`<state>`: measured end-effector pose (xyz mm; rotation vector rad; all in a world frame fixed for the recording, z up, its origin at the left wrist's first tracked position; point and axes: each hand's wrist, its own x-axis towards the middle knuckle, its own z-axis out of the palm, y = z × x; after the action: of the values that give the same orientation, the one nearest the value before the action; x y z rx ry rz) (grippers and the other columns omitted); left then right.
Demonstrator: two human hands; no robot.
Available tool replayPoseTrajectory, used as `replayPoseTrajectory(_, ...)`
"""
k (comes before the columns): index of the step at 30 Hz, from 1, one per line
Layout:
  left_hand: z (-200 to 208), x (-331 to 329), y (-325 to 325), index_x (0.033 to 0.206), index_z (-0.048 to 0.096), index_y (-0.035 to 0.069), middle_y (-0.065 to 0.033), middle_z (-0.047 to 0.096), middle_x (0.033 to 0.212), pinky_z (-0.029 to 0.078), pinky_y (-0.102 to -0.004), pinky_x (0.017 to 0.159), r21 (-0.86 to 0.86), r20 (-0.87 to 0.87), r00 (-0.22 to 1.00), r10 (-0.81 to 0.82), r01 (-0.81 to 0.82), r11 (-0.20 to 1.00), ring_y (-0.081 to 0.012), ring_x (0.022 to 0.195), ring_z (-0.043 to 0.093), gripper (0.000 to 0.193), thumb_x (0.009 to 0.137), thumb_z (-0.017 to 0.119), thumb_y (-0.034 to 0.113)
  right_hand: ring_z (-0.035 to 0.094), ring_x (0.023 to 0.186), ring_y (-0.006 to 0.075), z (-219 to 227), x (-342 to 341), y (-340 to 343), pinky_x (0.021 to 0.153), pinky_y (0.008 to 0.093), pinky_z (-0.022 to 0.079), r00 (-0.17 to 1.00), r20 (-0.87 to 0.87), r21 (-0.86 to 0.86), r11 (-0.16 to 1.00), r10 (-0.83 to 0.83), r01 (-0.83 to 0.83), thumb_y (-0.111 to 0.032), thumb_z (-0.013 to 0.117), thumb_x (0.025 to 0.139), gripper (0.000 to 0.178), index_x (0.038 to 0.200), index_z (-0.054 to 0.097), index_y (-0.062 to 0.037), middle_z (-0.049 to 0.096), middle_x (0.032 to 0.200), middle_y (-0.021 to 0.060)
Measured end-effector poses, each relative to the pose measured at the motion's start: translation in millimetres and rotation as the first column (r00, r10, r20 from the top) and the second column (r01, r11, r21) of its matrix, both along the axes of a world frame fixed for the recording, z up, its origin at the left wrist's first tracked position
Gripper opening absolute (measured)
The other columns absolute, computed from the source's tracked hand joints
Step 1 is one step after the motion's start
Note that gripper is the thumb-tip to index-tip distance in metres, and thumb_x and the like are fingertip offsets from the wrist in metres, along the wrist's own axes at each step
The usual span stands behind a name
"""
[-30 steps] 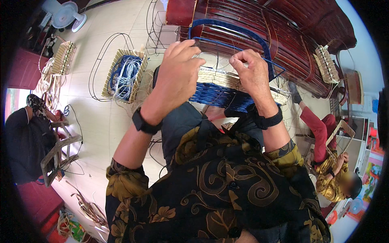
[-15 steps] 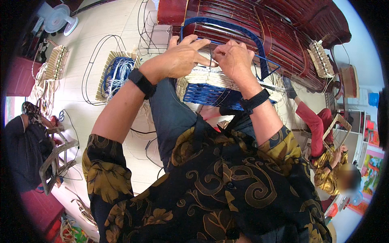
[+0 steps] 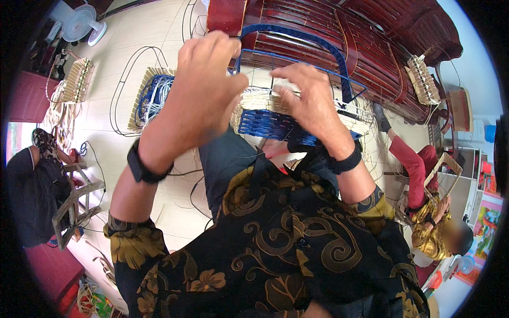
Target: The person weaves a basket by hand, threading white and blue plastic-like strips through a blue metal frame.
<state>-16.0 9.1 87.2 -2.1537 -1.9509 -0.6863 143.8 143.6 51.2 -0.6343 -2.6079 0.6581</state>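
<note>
A half-woven basket (image 3: 262,124) rests at my lap, with a blue woven band below and a cream woven band (image 3: 259,100) above. Its wire frame rises over the weave, and a tall blue-wrapped handle (image 3: 342,66) arches up on the far side. My left hand (image 3: 199,93) is raised off the basket's left end, slightly blurred, fingers curled together; whatever they pinch is hidden. Over the basket's upper edge is my right hand (image 3: 313,95), its thumb and fingers apart, close to the cream weave and an upright wire.
Left of me stands a basket with blue and white strands (image 3: 156,100) inside. A dark red slatted wooden bench (image 3: 307,58) lies beyond. A white fan (image 3: 79,24), a wooden stool (image 3: 79,199) and another basket (image 3: 422,79) are around. Two other people sit at either side.
My left hand has left the basket's upper edge, moving up and left toward me. My right hand has shifted slightly right and lower, its fingers parting from their pinch.
</note>
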Motion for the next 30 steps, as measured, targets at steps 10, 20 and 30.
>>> replayPoseTrajectory(10, 19.0, 6.1, -84.4, 0.094, 0.060, 0.000, -0.0195, 0.043, 0.125, 0.035, -0.0426, 0.094, 0.185, 0.733, 0.679, -0.050, -0.128, 0.974, -0.0324, 0.117, 0.042, 0.017, 0.083, 0.047, 0.005, 0.047, 0.103, 0.0251, 3.2, 38.1, -19.7, 0.087, 0.0363, 0.034, 0.906, -0.157, 0.002, 0.917, 0.393, -0.398, -0.013, 0.065, 0.070, 0.012, 0.082, 0.065, -0.0116, 0.057, 0.105, 0.0053)
replayPoseTrajectory(20, -82.9, 26.2, -13.8, 0.099, 0.060, -0.001, -0.0081, 0.062, 0.094, 0.044, -0.0229, 0.079, -0.155, 0.966, 0.176, 0.190, -0.195, 0.969, -0.0122, 0.089, 0.057, 0.020, 0.085, 0.053, 0.012, 0.049, 0.078, 0.0138, 3.1, 112.4, 32.1, 0.073, 0.0278, 0.040, 0.763, -0.544, -0.799, 0.492, -0.348, -0.345, -0.016, 0.049, 0.090, 0.020, 0.101, 0.054, -0.0001, 0.055, 0.086, 0.0043)
replayPoseTrajectory(30, -108.0, 20.0, 11.4, 0.080, 0.053, 0.004, 0.0019, 0.052, 0.079, 0.035, -0.0212, 0.076, -0.059, 0.984, -0.166, 0.069, 0.060, 0.996, -0.0056, 0.078, 0.045, 0.009, 0.085, 0.052, 0.011, 0.043, 0.115, 0.0258, 22.0, 84.0, 28.6, 0.097, 0.0362, 0.030, 0.992, -0.089, 0.153, 0.983, -0.087, 0.100, -0.019, 0.061, 0.076, 0.048, 0.121, 0.049, -0.0057, 0.050, 0.121, 0.0122)
